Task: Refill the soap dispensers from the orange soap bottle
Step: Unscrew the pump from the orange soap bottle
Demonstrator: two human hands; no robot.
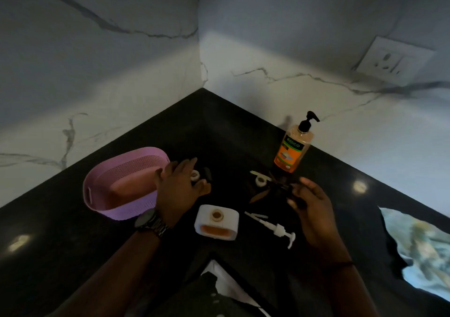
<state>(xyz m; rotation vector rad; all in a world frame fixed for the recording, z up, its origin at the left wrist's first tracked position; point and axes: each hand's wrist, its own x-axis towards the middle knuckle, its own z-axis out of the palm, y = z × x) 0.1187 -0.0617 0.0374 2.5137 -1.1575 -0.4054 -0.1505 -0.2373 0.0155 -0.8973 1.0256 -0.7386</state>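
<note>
The orange soap bottle (291, 149) with a black pump stands upright at the back right, by the wall. In the middle sits a white soap dispenser (216, 221) with its neck open and orange liquid inside; its white pump (275, 229) lies on the counter to its right. My left hand (179, 187) grips a dark dispenser (194, 176), its white open neck showing between fingers and thumb. My right hand (308, 204) pinches a black pump (283, 190) over a second dark dispenser with a white neck (260, 179). Both dark bodies are hard to make out against the counter.
A pink perforated basket (97, 195) sits left of my left hand. The black counter (219, 126) fills a corner between two marble walls. A crumpled light cloth (418, 251) lies at the right, and a wall socket (392, 61) is mounted above.
</note>
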